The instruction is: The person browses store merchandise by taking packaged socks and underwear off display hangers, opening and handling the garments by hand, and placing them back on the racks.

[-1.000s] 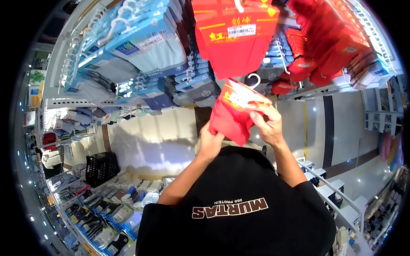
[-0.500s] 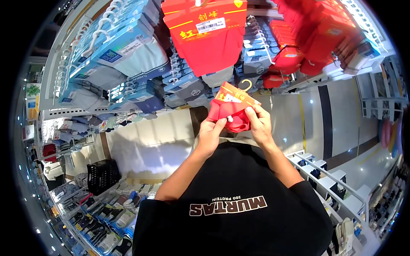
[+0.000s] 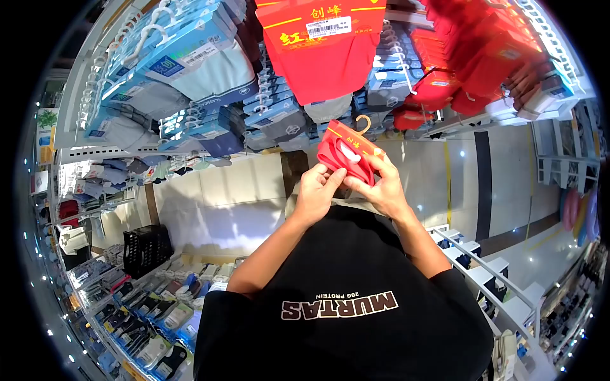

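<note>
Both my hands hold a folded piece of red underwear point(image 3: 332, 155) in front of my chest. Its red header card point(image 3: 351, 139) has yellow lettering, and a plastic hanger hook point(image 3: 365, 124) sticks out at the top. My left hand point(image 3: 316, 195) pinches the lower left of the cloth between thumb and fingers. On the lower right side my right hand point(image 3: 385, 187) is closed on the fabric, its thumb near the left one. A small white piece shows on the front. Just beyond hangs a larger red pack point(image 3: 323, 66) of the same kind.
Blue-carded underwear packs point(image 3: 190, 66) hang from hooks at the upper left, with more red packs point(image 3: 480, 57) at the upper right. A black basket point(image 3: 147, 249) stands at the left. Packed socks point(image 3: 152, 317) fill a lower-left display; a white rack point(image 3: 508, 279) stands at the right.
My hands have come closer together on the underwear, the right one shifting inward and lower. The cloth is folded differently, and more of the card's front shows.
</note>
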The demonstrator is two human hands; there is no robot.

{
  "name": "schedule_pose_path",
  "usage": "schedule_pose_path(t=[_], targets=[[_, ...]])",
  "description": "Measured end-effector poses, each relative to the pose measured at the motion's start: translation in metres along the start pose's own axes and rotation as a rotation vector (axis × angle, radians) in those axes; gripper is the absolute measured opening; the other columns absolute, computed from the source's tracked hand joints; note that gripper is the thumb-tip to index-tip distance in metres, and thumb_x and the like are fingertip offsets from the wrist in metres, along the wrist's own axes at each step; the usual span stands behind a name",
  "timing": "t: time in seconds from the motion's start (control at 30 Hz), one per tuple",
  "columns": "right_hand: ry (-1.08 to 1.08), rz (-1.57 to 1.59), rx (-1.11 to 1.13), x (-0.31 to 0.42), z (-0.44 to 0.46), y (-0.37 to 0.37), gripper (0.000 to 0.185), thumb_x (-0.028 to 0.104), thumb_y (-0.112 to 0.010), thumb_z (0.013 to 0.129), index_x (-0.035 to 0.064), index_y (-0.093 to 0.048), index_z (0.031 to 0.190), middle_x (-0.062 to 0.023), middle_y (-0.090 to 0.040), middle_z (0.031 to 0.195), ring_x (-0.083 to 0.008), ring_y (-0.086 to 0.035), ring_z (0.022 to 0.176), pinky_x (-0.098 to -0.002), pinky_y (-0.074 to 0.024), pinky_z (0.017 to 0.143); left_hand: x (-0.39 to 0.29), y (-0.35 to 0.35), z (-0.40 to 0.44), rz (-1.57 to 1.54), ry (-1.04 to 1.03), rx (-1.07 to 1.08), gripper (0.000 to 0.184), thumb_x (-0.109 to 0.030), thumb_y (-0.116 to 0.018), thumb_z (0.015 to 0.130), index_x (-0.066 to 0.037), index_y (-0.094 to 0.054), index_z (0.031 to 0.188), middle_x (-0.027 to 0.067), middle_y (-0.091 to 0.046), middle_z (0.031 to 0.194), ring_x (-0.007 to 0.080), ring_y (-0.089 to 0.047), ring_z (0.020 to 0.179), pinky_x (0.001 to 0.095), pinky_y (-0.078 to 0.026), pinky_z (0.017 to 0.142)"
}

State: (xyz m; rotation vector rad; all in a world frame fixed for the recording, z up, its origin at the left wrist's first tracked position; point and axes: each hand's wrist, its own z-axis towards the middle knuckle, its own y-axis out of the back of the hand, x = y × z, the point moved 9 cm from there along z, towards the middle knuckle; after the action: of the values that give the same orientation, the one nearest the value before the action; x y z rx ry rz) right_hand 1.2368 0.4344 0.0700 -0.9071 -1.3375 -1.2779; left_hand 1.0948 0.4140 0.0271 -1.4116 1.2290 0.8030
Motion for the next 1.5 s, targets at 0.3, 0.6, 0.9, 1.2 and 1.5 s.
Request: schedule_pose_path(t=[0.3,0.6,0.9,1.2,1.5], targets=[[-0.183,0.277,-0.077,-0.041,0.002,-0.005,0.025,0.015,-0.060,0.093,-0.0041,-0.067,0.108,-0.0148,-0.064,0.112,-0.0191,-0.056,0.102,-0.0321,-0.0437,0.091,0.000,0.004,-0.001,-0.103,-0.024,-0.009,0.023,-0.016,-0.054,0.099,0.003,-0.059,0.112,0.0079,-0.067,0.098,0.0118,-0.063,0.083,0.0269,-0.052,0.076],[-0.090,0.033,0.010,-0.013,0.002,-0.005,0.030,0.018,-0.069,0.088,-0.0002,-0.067,0.112,-0.0173,-0.059,0.121,-0.0238,-0.056,0.111,-0.0347,-0.0441,0.095,-0.002,0.001,0.003,-0.055,-0.082,-0.019,0.019,-0.014,-0.055,0.099,0.001,-0.060,0.110,0.0049,-0.066,0.099,0.0090,-0.061,0.088,0.0265,-0.050,0.078],[-0.230,0.154,-0.117,-0.042,0.000,0.001,0.024,0.020,-0.063,0.093,-0.0029,-0.067,0.098,-0.0072,-0.062,0.090,-0.0145,-0.053,0.083,-0.0293,-0.0437,0.076,0.005,0.008,0.005,-0.250,-0.002,-0.126,0.028,-0.015,-0.044,0.100,0.002,-0.061,0.113,0.0033,-0.065,0.099,0.0065,-0.056,0.088,0.0226,-0.045,0.079],[0.007,0.036,-0.164,-0.019,0.005,0.026,0.022,0.021,-0.061,0.095,0.0006,-0.066,0.089,-0.0055,-0.060,0.091,-0.0117,-0.052,0.082,-0.0270,-0.0432,0.076,0.035,0.020,0.008,0.011,0.019,-0.059,0.030,-0.022,-0.044,0.100,0.002,-0.063,0.098,0.0027,-0.063,0.082,0.0072,-0.052,0.069,0.0244,-0.045,0.064],[0.318,0.160,-0.223,0.081,0.038,0.095,0.019,-0.007,-0.062,0.088,0.0002,-0.064,0.105,-0.0068,-0.067,0.100,-0.0110,-0.060,0.095,-0.0229,-0.0462,0.084,0.023,0.010,-0.007,0.178,0.168,0.003,0.019,-0.016,-0.057,0.095,0.002,-0.061,0.091,0.0038,-0.064,0.081,0.0078,-0.057,0.071,0.0240,-0.046,0.064]])
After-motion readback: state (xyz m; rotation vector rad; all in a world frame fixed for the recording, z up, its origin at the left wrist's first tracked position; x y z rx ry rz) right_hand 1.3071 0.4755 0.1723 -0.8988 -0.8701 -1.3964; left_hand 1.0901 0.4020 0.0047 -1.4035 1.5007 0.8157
